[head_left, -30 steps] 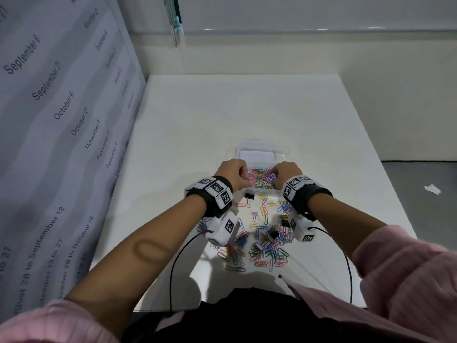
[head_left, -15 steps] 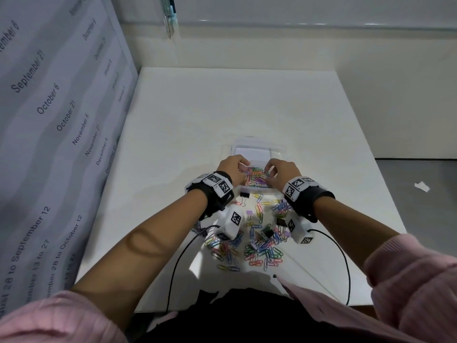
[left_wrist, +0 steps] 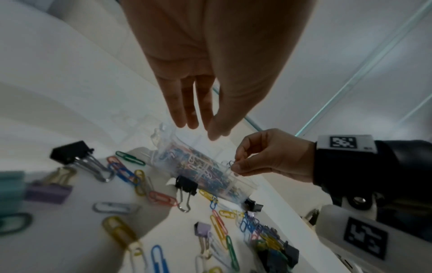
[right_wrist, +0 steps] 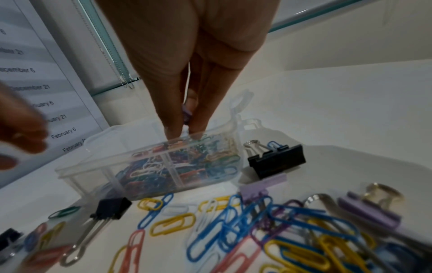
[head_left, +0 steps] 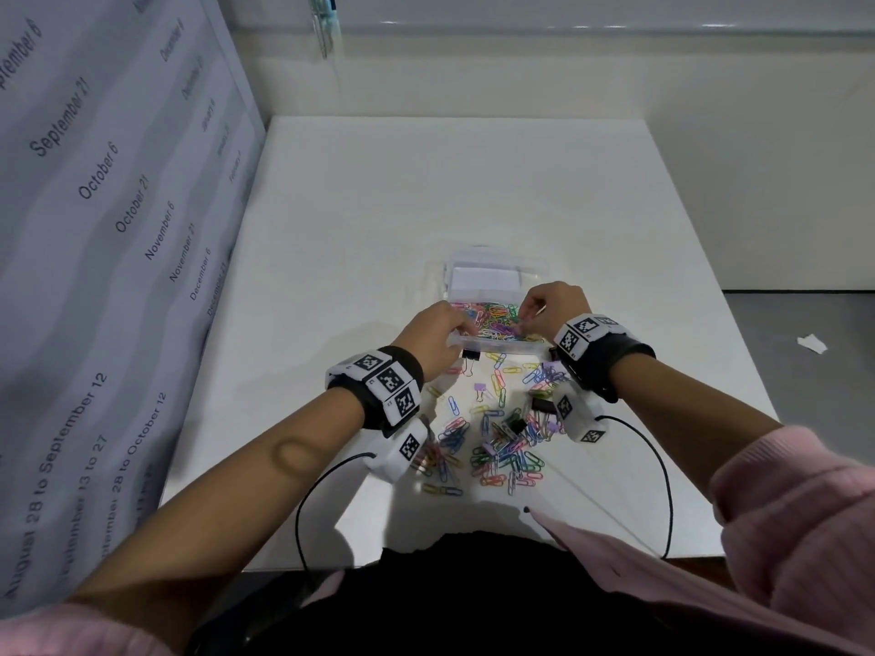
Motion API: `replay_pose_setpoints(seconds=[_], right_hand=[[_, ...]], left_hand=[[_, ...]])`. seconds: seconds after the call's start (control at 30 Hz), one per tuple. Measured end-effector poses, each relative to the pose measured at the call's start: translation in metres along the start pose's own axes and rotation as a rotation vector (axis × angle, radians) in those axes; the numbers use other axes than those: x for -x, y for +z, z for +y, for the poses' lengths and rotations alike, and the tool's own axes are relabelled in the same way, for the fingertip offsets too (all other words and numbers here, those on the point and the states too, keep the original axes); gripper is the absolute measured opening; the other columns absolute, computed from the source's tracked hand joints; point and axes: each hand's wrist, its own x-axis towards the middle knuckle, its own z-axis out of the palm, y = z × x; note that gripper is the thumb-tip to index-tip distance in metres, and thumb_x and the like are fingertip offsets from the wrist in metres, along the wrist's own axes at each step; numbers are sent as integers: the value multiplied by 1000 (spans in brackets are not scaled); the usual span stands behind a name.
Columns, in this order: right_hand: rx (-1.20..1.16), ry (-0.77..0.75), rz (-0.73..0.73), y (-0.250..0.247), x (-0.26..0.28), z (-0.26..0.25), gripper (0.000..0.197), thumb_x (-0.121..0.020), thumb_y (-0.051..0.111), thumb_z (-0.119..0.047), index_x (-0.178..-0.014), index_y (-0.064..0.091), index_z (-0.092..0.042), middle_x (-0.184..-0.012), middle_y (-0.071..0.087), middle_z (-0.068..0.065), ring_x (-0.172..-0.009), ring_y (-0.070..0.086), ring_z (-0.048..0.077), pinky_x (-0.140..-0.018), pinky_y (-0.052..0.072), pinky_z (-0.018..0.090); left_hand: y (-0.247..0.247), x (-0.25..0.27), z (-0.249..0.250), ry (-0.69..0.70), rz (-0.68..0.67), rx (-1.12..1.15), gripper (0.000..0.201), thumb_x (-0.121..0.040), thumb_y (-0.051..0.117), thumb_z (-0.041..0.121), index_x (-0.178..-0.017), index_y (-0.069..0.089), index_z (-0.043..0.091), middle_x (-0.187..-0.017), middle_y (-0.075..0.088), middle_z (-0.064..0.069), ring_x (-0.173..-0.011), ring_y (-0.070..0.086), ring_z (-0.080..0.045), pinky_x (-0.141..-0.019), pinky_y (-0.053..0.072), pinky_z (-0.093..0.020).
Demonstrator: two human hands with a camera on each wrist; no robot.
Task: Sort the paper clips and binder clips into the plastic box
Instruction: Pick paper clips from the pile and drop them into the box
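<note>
Plastic box (head_left: 492, 345) holds paper clips (head_left: 487, 319); right hand (head_left: 551, 305) pinches 1 clip over it; left hand (head_left: 438, 333) released, fingers straight.

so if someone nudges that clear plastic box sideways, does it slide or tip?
Probably slides: the plastic box is low, wide and flat on the smooth table. Likely light, being thin-walled and holding only paper clips. The black binder clip beside it would get pushed along.

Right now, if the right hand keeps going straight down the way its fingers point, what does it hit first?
Probably the paper clips heaped in the plastic box: the right hand points down into the open box, pinching something small and purple. Depth is unclear, so the compartment divider could come first.
</note>
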Motion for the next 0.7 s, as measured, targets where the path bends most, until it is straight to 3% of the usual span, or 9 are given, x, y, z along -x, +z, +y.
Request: replay_pose_setpoints(seconds=[0.07,0.2,0.33,0.37,0.43,0.53,0.6,0.7], right_hand=[[3,-6,29,0,0,2,8,-70,68,-4,-72,70,-12,-84,72,8,-83,65,20,-58,41,18],[-8,-27,63,-1,3,2,11,-76,64,-4,-81,72,-8,-90,73,11,-88,66,22,-72,44,21],[-57,-97,64,0,15,-4,12,-80,62,-10,-86,72,-10,-88,73,7,-81,64,18,-71,44,20],[-60,-120,45,1,20,-5,11,-81,62,-11,-86,71,-11,-87,72,5,-77,62,15,-68,44,19],[-55,-186,-11,4,30,-5,13,-82,59,-8,-86,71,-12,-84,69,3,-66,57,7,-58,42,5],[17,-267,-136,14,44,0,21,-81,53,-4,-85,71,-13,-87,72,4,-57,48,-6,-50,38,-2],[118,-273,-230,22,51,3,17,-80,59,-8,-89,70,-16,-98,72,2,-64,51,-2,-58,38,1],[289,-262,-362,33,58,5,32,-77,69,-17,-108,62,-18,-115,60,3,-90,52,12,-78,39,20]], left_hand=[[-2,7,-3,4,-22,-19,32,-86,49,-3,-112,64,8,-118,56,-14,-110,55,-26,-90,41,-26],[-3,17,-15,-26,-25,-9,27,-86,54,3,-109,65,10,-113,59,-11,-99,57,-20,-81,40,-21],[2,31,-25,-23,-108,21,24,-85,55,7,-105,66,10,-103,65,-6,-76,55,-10,-72,45,-18],[4,34,-27,-30,-155,0,23,-84,59,10,-106,66,12,-99,66,-5,-77,56,-11,-73,47,-21],[10,40,-32,-76,-254,-88,31,-80,68,20,-110,62,15,-95,62,-3,-81,56,-15,-77,46,-26],[22,47,-38,-149,-318,-202,55,-75,73,35,-122,51,17,-109,57,-5,-92,55,-18,-84,47,-31],[31,51,-40,-163,-314,-222,70,-72,75,41,-130,42,19,-122,50,-5,-107,55,-21,-92,48,-36],[41,54,-39,-166,-314,-233,88,-66,78,44,-137,31,22,-133,39,-4,-115,51,-24,-95,47,-36]])
